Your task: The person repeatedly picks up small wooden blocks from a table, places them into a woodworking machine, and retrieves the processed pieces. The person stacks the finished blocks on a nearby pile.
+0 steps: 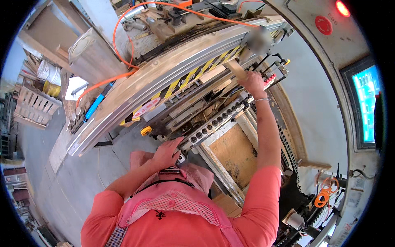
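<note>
My right hand (253,85) is stretched far forward over the machine, its fingers closed on the near end of a short pale wooden strip (236,69). The strip's far end lies by the yellow-and-black striped edge. Close to my body, my left hand (165,154) lies with extended fingers at the near end of a metal rail (214,122) that carries a row of round black knobs. Part of its fingers is hard to make out there. Beside my right hand are red-tipped clamp parts (269,80).
A long curved wooden-topped beam (154,66) crosses ahead, with an orange hose (119,24) over it. On the right stands a control panel with a lit screen (365,105) and a red stop button (324,25). A wooden crate (37,103) stands at far left.
</note>
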`<state>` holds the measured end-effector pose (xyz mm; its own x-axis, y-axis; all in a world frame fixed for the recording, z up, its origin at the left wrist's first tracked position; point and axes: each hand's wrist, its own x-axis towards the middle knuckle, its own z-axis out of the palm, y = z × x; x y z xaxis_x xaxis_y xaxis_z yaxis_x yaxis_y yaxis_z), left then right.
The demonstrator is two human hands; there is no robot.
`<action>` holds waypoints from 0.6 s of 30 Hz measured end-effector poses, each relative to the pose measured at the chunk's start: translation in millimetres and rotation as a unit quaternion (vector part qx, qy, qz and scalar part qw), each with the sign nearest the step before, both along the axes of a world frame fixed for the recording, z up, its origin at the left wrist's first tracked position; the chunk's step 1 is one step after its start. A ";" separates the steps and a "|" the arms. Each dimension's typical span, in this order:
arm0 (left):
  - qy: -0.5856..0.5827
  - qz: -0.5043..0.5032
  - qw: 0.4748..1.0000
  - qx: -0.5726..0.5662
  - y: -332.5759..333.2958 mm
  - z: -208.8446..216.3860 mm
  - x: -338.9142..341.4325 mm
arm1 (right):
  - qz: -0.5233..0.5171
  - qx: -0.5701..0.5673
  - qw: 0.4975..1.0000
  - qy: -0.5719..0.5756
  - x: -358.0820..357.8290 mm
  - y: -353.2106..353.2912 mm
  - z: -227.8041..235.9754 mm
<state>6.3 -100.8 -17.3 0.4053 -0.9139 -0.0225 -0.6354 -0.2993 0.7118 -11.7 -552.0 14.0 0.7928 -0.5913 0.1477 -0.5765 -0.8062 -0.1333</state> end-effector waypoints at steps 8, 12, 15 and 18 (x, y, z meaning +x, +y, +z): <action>0.000 0.027 0.999 -0.021 1.9 -12.1 0.0 | -0.016 0.068 0.994 0.080 19.0 2.9 -9.5; 0.004 0.023 1.000 -0.019 0.4 -10.7 -0.3 | -0.030 0.040 0.996 0.078 20.2 5.5 -18.1; -0.004 0.023 1.000 -0.014 2.0 -8.8 0.7 | -0.027 0.051 0.995 0.082 18.9 7.7 -10.0; 0.001 0.020 1.000 -0.018 2.8 -10.7 0.8 | -0.048 0.072 0.994 0.068 14.7 4.9 -8.2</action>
